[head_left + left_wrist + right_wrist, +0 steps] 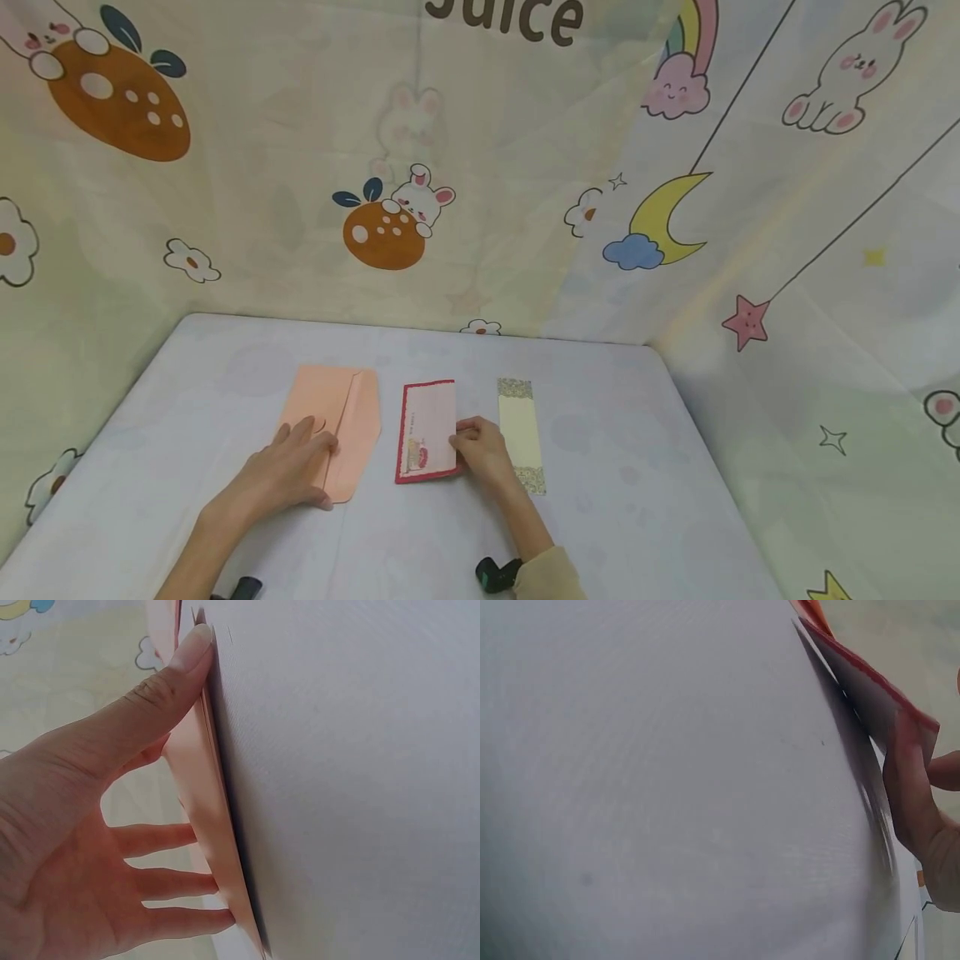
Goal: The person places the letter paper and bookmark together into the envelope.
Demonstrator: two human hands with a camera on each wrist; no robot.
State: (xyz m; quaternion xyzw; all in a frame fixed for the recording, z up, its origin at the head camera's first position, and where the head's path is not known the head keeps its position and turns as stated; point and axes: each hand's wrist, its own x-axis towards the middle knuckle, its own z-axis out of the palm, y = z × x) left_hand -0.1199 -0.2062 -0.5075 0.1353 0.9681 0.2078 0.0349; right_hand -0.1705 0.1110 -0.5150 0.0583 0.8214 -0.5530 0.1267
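A peach envelope (360, 433) with its flap side up lies left of centre on the table. My left hand (288, 467) rests on it with fingers spread; in the left wrist view the thumb and fingertips touch the envelope (210, 802). To its right is a pale pink card (431, 417) with a red border and a small printed picture. My right hand (483, 450) pinches the card's right edge between thumb and fingers. In the right wrist view that edge of the card (862, 682) is lifted off the table. A cream strip with glittery ends (519, 429) lies just right of the right hand.
The white table (600, 417) has fabric walls with cartoon prints (285, 208) behind and at the sides. Near the front edge, a black device (497, 575) sits by the right sleeve (551, 575), and another black piece (246, 588) is near the left forearm.
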